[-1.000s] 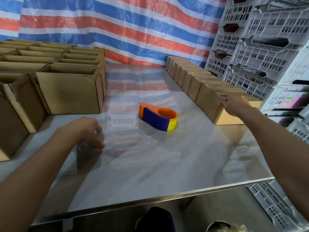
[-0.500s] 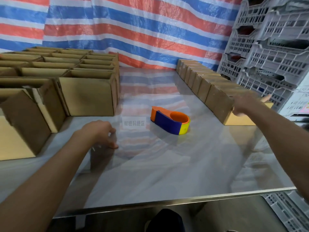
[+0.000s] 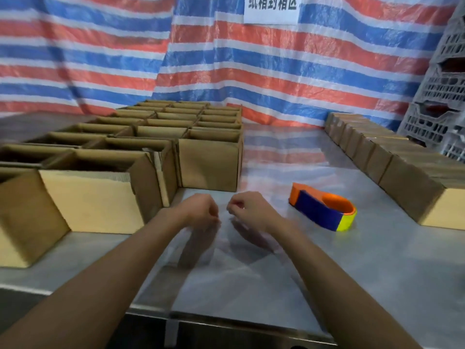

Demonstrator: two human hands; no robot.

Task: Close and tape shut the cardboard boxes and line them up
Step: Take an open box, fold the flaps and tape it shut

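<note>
Several open-topped cardboard boxes (image 3: 208, 167) stand packed together on the left half of the steel table (image 3: 377, 260). A row of closed boxes (image 3: 407, 187) runs along the right edge toward the back. An orange, blue and yellow tape dispenser (image 3: 323, 210) lies on the table between the two groups. My left hand (image 3: 201, 210) and my right hand (image 3: 249, 210) hover close together above the table's middle, just in front of the open boxes. Both have their fingers curled, and I see nothing in either one.
A red, white and blue striped tarp (image 3: 226, 59) hangs behind the table, with a white sign (image 3: 271, 8) on it. Grey plastic crates (image 3: 442, 109) are stacked at the far right. The table's front edge (image 3: 226, 321) is near my elbows.
My right hand has left the nearest closed box on the right and come in to the middle beside my left hand. My view has turned left and upward.
</note>
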